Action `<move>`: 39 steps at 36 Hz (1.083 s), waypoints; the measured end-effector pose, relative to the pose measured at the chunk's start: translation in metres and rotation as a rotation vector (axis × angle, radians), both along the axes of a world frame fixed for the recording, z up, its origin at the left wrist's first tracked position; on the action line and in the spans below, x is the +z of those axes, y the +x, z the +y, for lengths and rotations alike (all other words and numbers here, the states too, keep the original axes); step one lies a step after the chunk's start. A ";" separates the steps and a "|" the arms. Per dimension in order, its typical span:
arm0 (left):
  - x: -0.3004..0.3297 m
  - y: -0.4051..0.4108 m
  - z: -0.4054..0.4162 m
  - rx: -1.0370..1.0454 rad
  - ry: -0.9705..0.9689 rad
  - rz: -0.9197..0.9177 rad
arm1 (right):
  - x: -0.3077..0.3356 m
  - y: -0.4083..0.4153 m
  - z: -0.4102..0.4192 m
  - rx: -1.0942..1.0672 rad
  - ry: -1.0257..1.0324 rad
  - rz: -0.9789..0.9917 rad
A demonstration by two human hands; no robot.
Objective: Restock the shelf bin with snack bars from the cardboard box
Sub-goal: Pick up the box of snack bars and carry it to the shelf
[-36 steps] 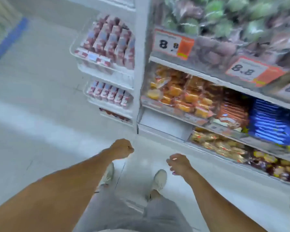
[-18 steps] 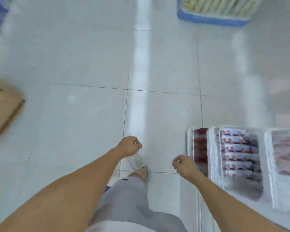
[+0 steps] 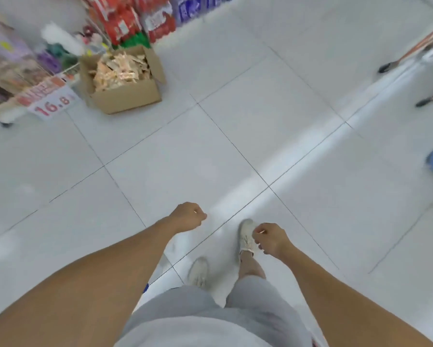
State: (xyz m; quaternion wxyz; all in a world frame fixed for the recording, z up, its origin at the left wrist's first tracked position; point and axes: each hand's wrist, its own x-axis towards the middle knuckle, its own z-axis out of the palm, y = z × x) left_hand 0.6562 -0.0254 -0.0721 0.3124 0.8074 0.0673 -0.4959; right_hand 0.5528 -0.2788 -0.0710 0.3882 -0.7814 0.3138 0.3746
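Cardboard box (image 3: 121, 82): sitting open on the white tiled floor (image 3: 235, 108), flaps up, its inside heaped with pale tan snack bars (image 3: 117, 70); details are blurring.
Left hand (image 3: 187, 216): hanging low over the floor, well apart from the cardboard box, fingers curling into a loose fist and gripping nothing.
Right hand (image 3: 270, 240): hovering farther from the box than the left hand, fingers curling inward, holding nothing visible.
Price sign (image 3: 51, 101): leaning just beside the box, showing red digits 16.8.
Red packs (image 3: 120, 21): stacking just behind the box.
Shoes (image 3: 246, 236): standing on the floor below the hands, well apart from the box.
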 end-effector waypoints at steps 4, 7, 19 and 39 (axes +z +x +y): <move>0.008 0.040 0.009 0.219 0.021 -0.059 | -0.009 0.091 -0.017 0.205 -0.016 0.014; 0.024 0.068 0.019 0.383 0.022 -0.093 | -0.006 0.161 -0.015 0.335 -0.030 -0.007; 0.017 0.196 0.107 0.782 0.008 -0.147 | -0.005 0.398 0.111 0.724 -0.022 0.058; -0.008 0.505 0.223 0.827 0.070 -0.042 | -0.039 0.746 0.234 0.710 0.025 0.088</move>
